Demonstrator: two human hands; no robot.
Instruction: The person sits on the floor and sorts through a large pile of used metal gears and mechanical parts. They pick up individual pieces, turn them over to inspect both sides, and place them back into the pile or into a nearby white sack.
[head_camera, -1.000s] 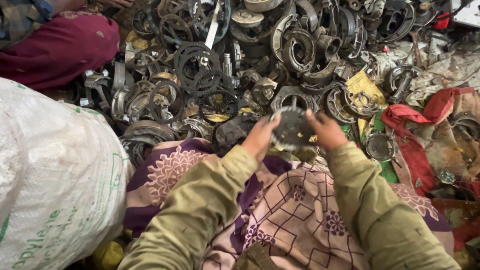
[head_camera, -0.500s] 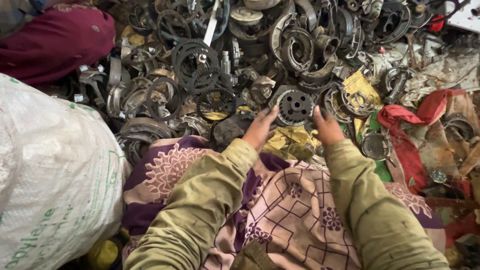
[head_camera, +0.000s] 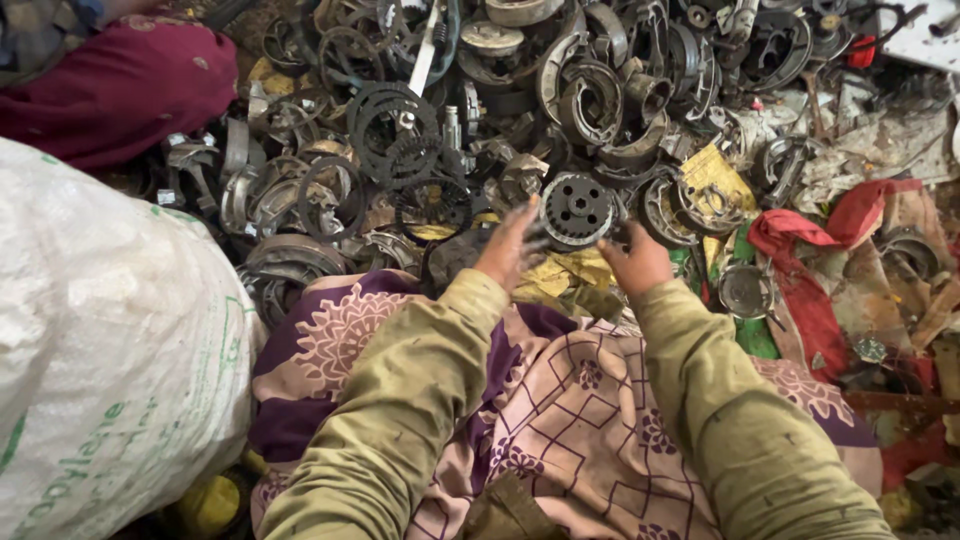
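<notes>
My left hand (head_camera: 510, 250) fingers spread touching round toothed grey metal hub (head_camera: 577, 208) at frame centre, my right hand (head_camera: 636, 262) loosely curled beside it, bulging white woven sack (head_camera: 90, 350) at left, contents hidden.

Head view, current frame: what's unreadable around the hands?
- Left hand fingertips: blurred, so contact with the round hub is unclear.
- Right hand fingers: curled among the scrap, so any grip is hidden.
- White sack: cut off by the left edge.
- Floor under the metal pile: buried.

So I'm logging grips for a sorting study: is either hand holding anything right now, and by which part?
It cannot be told. Both the left hand and right hand flank the round toothed metal hub, near its rim; no closed grip shows.
</notes>
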